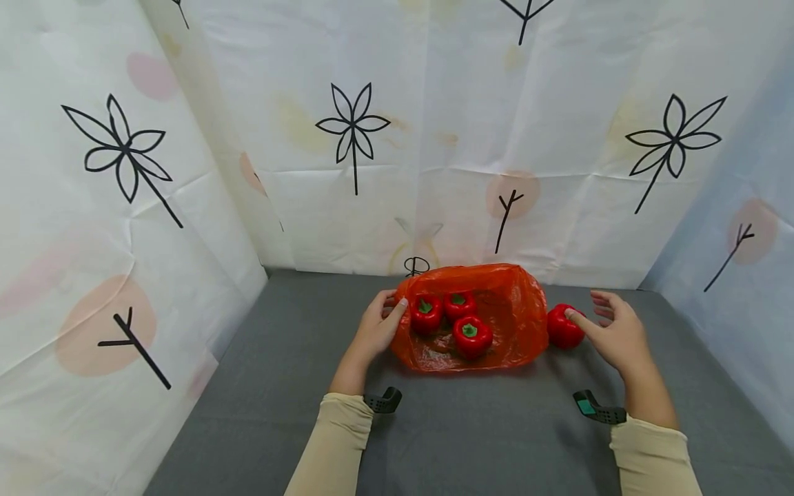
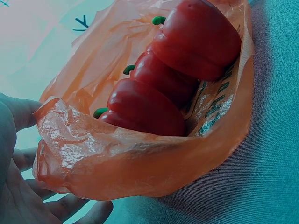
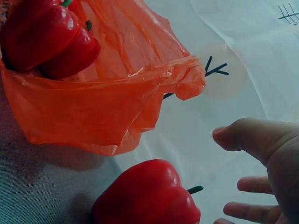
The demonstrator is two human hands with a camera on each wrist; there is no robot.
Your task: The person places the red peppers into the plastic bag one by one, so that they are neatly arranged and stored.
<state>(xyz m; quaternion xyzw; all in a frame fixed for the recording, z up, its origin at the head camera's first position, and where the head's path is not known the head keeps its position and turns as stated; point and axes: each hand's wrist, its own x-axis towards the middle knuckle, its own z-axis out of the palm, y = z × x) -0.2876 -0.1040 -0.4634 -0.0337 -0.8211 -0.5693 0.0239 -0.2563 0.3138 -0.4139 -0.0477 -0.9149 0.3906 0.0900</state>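
Note:
An orange-red plastic bag (image 1: pixel 517 331) lies with its mouth facing up, holding three red bell peppers (image 1: pixel 473 337) with green stems. At its left side my left hand (image 1: pixel 375 326) grips the rim, the thumb hooked over the edge and the fingers along the outside. The left wrist view shows that bag (image 2: pixel 131 163) between thumb and spread fingers. Another red bell pepper (image 1: pixel 563 326) sits on the table just right of the bag. My right hand (image 1: pixel 620 336) is beside it, thumb and fingers apart; the right wrist view shows a gap between hand and pepper (image 3: pixel 149 196).
A grey cloth-covered table (image 1: pixel 484 434) lies beneath everything. White fabric walls (image 1: pixel 434 207) with plant drawings enclose the back and both sides. Each wrist wears a dark strap with a camera mount (image 1: pixel 383 400).

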